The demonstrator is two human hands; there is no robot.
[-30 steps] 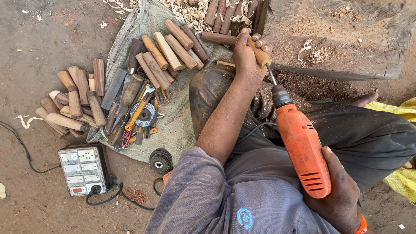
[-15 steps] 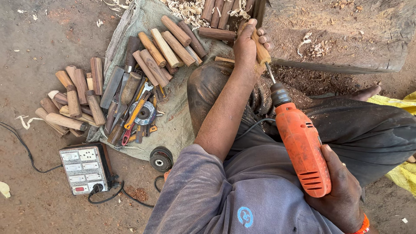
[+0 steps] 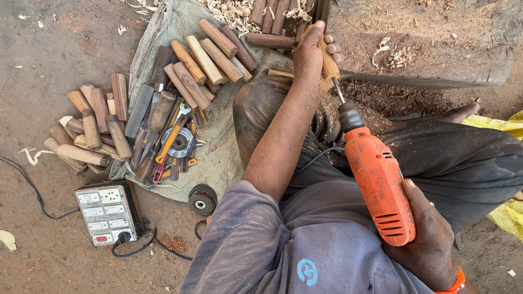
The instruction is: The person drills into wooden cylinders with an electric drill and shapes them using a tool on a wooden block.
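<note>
Far left on the dirt floor (image 3: 49, 32): one grey multi-socket power board (image 3: 108, 213) with a black cable, a heap of about a dozen short round wooden pegs (image 3: 90, 130), then a grey cloth sheet (image 3: 220, 152) carrying mixed hand tools, one dark grinding disc (image 3: 202, 200) at its edge and roughly eight more pegs. Centre: left hand (image 3: 313, 54), arm stretched forward, fingers wrapped around one short tan wooden handle piece (image 3: 329, 61) over the knee. Right: right hand (image 3: 430, 234) drawn close to the body, fingers closed on the grip of one orange electric drill (image 3: 377, 182), bit touching the piece's lower end.
</note>
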